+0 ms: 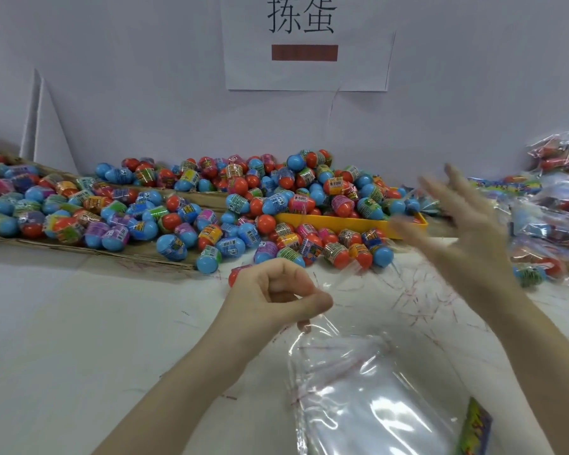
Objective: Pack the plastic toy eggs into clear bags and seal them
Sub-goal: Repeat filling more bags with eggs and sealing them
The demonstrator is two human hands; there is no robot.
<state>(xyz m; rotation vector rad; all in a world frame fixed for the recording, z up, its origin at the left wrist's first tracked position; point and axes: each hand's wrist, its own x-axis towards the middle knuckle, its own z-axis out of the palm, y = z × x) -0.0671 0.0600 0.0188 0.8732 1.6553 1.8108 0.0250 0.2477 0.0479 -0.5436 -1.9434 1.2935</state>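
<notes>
A big heap of blue and red plastic toy eggs (pixel 237 205) with coloured labels lies across the far half of the table. My left hand (pixel 276 290) pinches the top edge of a clear bag (pixel 352 290) that hangs over a stack of clear bags (pixel 375 405) at the near right. My right hand (pixel 457 224) is raised above the table to the right, fingers spread and blurred, holding nothing. One red egg (pixel 235 274) lies partly hidden behind my left hand.
A yellow tray (pixel 335 223) sits under part of the heap. Flattened cardboard (pixel 119 252) lies under the eggs on the left. Sealed bags of eggs (pixel 552 224) pile up at the right edge. A paper sign (pixel 306 44) hangs on the wall. A colourful card (pixel 477 428) lies beside the bag stack.
</notes>
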